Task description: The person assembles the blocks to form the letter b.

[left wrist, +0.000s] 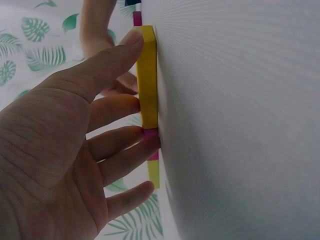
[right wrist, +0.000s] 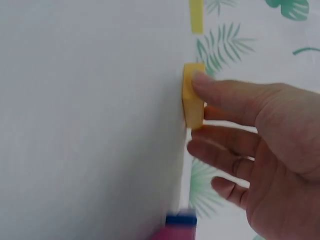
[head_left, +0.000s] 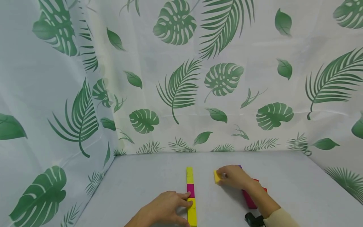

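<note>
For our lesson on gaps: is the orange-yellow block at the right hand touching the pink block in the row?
Apart. The head view shows bare tabletop between the orange-yellow block and the row's pink block.

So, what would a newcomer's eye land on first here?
Probably the green leaf-printed sheet rising behind the pale table. Next, the bright row of yellow and magenta blocks on the table, with the left hand touching it. Beyond its right side, the right hand pinches a small orange-yellow block.
</note>
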Available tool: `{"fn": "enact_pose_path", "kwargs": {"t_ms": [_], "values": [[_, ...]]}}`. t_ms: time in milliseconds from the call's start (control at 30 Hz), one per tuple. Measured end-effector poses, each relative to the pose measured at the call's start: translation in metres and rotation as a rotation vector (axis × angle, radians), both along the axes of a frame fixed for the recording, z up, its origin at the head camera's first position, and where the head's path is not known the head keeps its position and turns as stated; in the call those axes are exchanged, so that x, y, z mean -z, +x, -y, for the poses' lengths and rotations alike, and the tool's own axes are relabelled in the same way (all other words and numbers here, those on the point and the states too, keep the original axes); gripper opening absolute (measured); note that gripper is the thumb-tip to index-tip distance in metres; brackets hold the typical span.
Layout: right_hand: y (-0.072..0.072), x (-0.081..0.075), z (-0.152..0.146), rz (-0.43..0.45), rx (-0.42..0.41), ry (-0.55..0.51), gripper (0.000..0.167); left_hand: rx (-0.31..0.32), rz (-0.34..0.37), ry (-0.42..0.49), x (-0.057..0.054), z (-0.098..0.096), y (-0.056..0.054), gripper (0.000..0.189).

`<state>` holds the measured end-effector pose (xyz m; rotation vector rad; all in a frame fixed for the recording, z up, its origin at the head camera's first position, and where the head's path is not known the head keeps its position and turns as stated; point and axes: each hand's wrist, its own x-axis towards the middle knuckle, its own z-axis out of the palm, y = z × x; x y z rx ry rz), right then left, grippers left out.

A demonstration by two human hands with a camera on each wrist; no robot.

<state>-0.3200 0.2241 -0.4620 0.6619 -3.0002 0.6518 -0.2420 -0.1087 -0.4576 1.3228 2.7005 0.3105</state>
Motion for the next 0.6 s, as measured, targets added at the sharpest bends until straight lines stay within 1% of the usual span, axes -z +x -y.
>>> {"fn": "enact_pose_path", "kwargs": {"t_ms": [67, 267, 333, 467, 600], "values": [[-0.001, 0.001, 0.006, -0.012, 0.014, -0.006, 0.04, 0.002, -0.004, 0.002, 0.001, 0.0, 0.0, 0.067], [-0.004, 0.003, 0.018, 0.022, 0.09, -0.053, 0.037, -0.01, 0.011, -0.001, 0.001, 0.0, -0.001, 0.067], [-0.005, 0.005, 0.019, 0.027, 0.096, -0.071, 0.038, -0.005, -0.001, -0.003, 0.001, 0.001, -0.001, 0.066], [-0.01, 0.013, 0.022, 0.041, 0.1, -0.138, 0.043, -0.003, -0.001, -0.004, 0.0, 0.001, -0.001, 0.064], [-0.019, 0.026, 0.025, 0.051, 0.105, -0.234, 0.046, -0.006, 0.011, -0.001, 0.0, -0.001, -0.001, 0.063]]}}
